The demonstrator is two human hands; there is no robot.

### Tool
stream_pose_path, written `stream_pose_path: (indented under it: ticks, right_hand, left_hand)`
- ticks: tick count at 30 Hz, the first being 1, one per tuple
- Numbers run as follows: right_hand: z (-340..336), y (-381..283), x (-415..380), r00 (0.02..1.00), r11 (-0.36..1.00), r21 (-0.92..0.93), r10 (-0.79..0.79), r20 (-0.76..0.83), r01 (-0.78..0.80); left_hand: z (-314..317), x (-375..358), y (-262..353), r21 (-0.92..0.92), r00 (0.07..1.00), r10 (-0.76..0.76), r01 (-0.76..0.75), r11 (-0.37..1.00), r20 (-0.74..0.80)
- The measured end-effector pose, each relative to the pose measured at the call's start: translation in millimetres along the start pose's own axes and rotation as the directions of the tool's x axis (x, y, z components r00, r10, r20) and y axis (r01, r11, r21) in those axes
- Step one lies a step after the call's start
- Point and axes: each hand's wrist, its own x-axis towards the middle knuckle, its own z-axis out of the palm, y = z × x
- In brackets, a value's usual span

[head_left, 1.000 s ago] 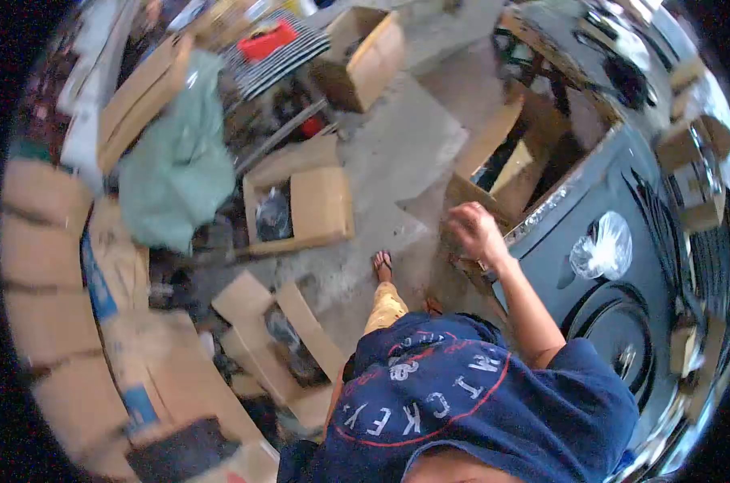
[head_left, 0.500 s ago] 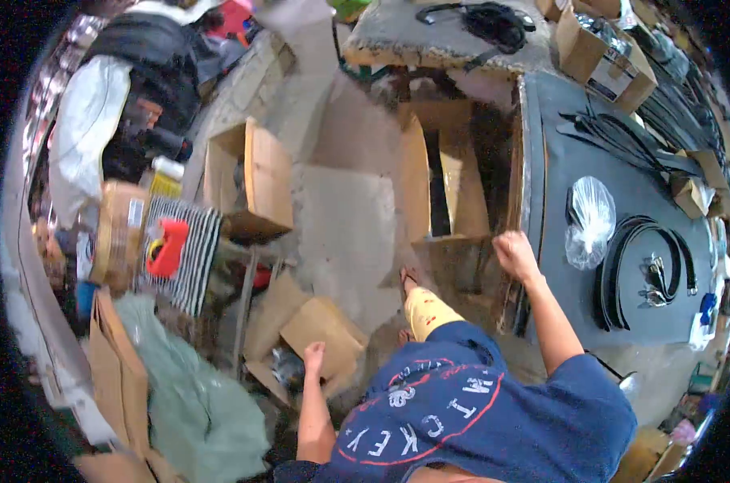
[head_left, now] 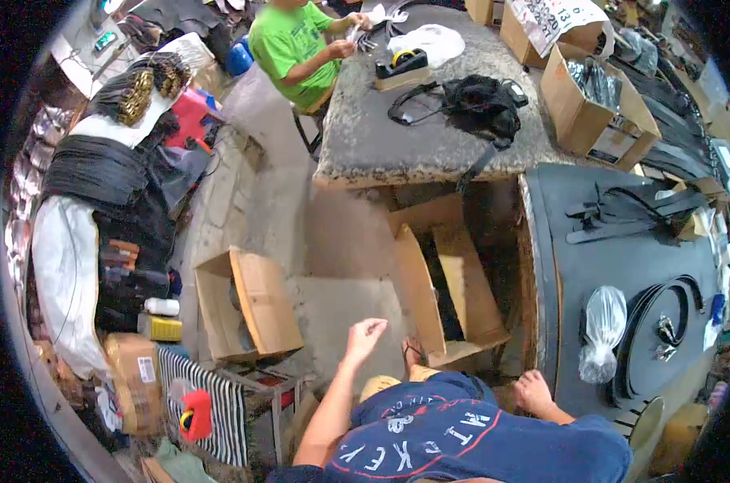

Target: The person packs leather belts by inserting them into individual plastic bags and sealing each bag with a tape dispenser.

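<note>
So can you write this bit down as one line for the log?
left hand: raised, empty, above open cardboard box | right hand: closed, at dark table edge | plastic bag: on table

The left hand (head_left: 365, 334) hangs empty above an open carton (head_left: 441, 294); the right hand (head_left: 534, 392) grips the table's edge (head_left: 544, 322).
</note>
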Motion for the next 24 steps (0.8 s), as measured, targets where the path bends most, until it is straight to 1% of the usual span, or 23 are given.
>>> stream_pose_path:
  ticks: [1, 3, 5, 6, 7, 8, 9, 10, 11, 12, 13, 14, 15, 17, 18, 19, 20, 21, 22, 23, 24]
  right_hand:
    - [-1, 0, -1, 0.997, 0.999, -0.033, 0.004, 0.071, -0.001]
    - [-2, -2, -1, 0.994, 0.997, -0.073, 0.022, 0.104, -0.014]
    - [-3, -6, 1, 0.996, 0.997, -0.058, 0.052, 0.071, -0.048]
    - [1, -6, -1, 0.993, 0.996, -0.081, 0.055, 0.106, -0.047]
    - [2, -8, -2, 0.988, 0.994, -0.103, 0.057, 0.143, -0.043]
    - [1, -11, 0, 0.981, 0.993, -0.078, 0.097, 0.171, -0.085]
    - [-4, -15, 3, 0.971, 0.99, -0.054, 0.135, 0.198, -0.127]
    - [-16, -22, 12, 0.96, 0.971, 0.038, 0.226, 0.169, -0.235]
    - [-9, -28, 18, 0.949, 0.939, 0.143, 0.314, 0.016, -0.313]
    - [-6, -35, 34, 0.89, 0.882, 0.214, 0.447, -0.091, -0.421]
    - [-3, -43, 52, 0.799, 0.807, 0.295, 0.574, -0.182, -0.512]
    - [14, -54, 73, 0.642, 0.625, 0.426, 0.757, -0.124, -0.654]
    - [4, -65, 104, 0.49, 0.504, 0.474, 0.856, -0.166, -0.722]
    - [10, -96, 164, 0.158, 0.204, 0.657, 0.979, -0.129, -0.726]
    - [43, -110, 175, 0.181, 0.233, 0.679, 0.972, -0.149, -0.696]
    - [60, -135, 198, -0.017, -0.145, 0.727, 0.983, 0.181, -0.671]
    - [48, -145, 215, -0.033, -0.166, 0.717, 0.98, 0.195, -0.677]
    - [36, -153, 229, -0.022, -0.215, 0.725, 0.964, 0.266, -0.655]
    - [25, -155, 242, -0.009, -0.259, 0.731, 0.945, 0.327, -0.631]
    - [15, -155, 252, 0.007, -0.302, 0.735, 0.923, 0.385, -0.607]
    - [5, -157, 260, 0.024, -0.346, 0.736, 0.897, 0.441, -0.582]
  left_hand:
    - [-8, 18, 20, 0.01, 1.0, 0.006, -0.006, 1.0, -0.012]
    - [-22, 71, 32, -0.053, 0.989, 0.142, -0.14, 0.989, 0.035]
    - [-39, 115, 80, -0.075, 0.956, 0.272, -0.265, 0.961, 0.109]
    - [-47, 135, 115, -0.085, 0.942, 0.304, -0.295, 0.952, 0.14]
    - [-55, 161, 142, -0.082, 0.908, 0.376, -0.367, 0.927, 0.187]
    - [-63, 187, 173, -0.07, 0.891, 0.398, -0.392, 0.917, 0.219]
    - [-70, 212, 205, -0.06, 0.869, 0.445, -0.443, 0.894, 0.218]
    - [-78, 245, 233, -0.028, 0.807, 0.545, -0.554, 0.832, 0.225]
    - [-89, 277, 263, -0.034, 0.775, 0.58, -0.592, 0.805, 0.25]
    - [-98, 316, 290, -0.001, 0.745, 0.626, -0.643, 0.765, 0.23]
    - [-109, 358, 317, 0.097, 0.617, 0.758, -0.785, 0.612, 0.211]
    - [-117, 400, 347, 0.103, 0.607, 0.772, -0.794, 0.599, 0.188]
    - [-125, 441, 375, 0.113, 0.597, 0.784, -0.802, 0.586, 0.17]
    - [-130, 526, 422, 0.167, 0.662, 0.741, -0.748, 0.643, 0.114]
    - [-131, 575, 436, 0.224, 0.628, 0.776, -0.766, 0.603, 0.059]
    - [-130, 629, 441, 0.28, 0.59, 0.807, -0.776, 0.565, 0.007]
    - [-126, 689, 441, 0.097, 0.699, 0.711, -0.704, 0.703, -0.076]
    - [-119, 749, 437, -0.1, 0.802, 0.583, -0.595, 0.797, -0.132]
    - [-113, 799, 434, -0.174, 0.873, 0.451, -0.481, 0.86, -0.183]
    - [-110, 813, 438, -0.186, 0.879, 0.446, -0.473, 0.861, -0.17]
    - [-108, 821, 443, -0.24, 0.929, 0.322, -0.36, 0.902, -0.182]
